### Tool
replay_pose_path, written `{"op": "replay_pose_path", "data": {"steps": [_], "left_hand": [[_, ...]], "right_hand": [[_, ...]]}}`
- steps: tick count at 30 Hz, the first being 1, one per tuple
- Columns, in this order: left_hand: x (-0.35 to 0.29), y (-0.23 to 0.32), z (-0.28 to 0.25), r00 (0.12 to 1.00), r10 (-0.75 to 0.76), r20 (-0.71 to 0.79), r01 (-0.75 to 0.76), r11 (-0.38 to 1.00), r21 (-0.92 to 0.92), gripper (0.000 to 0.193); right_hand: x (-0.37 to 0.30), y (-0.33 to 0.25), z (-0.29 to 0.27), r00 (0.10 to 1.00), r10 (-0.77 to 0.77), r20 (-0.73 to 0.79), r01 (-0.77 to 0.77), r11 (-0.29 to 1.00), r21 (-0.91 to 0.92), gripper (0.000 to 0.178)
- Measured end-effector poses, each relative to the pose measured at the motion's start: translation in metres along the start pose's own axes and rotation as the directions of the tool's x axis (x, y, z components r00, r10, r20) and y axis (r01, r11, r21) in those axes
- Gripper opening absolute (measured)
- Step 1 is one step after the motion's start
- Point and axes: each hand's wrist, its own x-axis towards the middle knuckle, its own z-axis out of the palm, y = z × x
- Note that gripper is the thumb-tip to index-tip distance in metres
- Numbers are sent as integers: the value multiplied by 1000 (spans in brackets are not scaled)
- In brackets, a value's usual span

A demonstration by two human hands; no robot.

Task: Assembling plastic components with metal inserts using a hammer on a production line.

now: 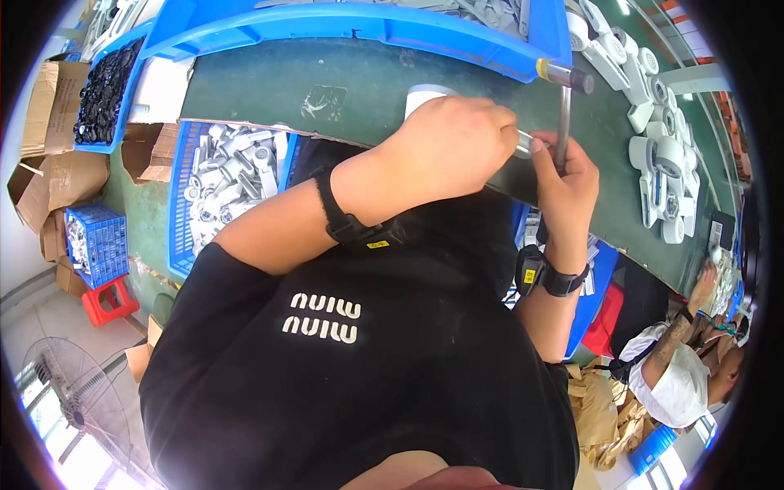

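Above the bench's near edge, my left hand [461, 147] is closed, back of the hand up, around a white plastic part [426, 95]. Its rounded end shows beyond my knuckles. A slim white piece [524, 144] sticks out between my two hands; whether it belongs to the same part is hidden. My right hand [569, 184] is closed round the metal handle of a hammer [564, 122], whose yellow and black head points up and away. The right thumb and fingertips also meet the slim white piece.
A blue bin [343, 24] of grey-white parts stands across the green bench [245, 90]. Assembled white parts [665, 155] lie at the right. Below left is a blue crate [178, 188] of white parts, near a tray of black pieces [106, 94]. A co-worker [674, 376] works at far right.
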Motion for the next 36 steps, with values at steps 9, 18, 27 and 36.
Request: {"op": "replay_pose_path", "data": {"steps": [9,18,27,36], "left_hand": [[0,-5,11,994,64,-83,-58,995,76,11],[-1,-6,14,986,80,-149,-69,994,79,5],[-2,-2,14,988,48,-150,-39,997,67,5],[6,1,-1,998,-56,-38,56,998,16,6]], "right_hand": [[-22,7,-4,993,-102,-59,109,984,142,35],[-82,23,-43,887,-384,-256,429,891,148,54],[-92,31,-48,947,-306,-101,304,952,-33,54],[-84,20,-46,981,-167,-98,173,983,56,50]]}}
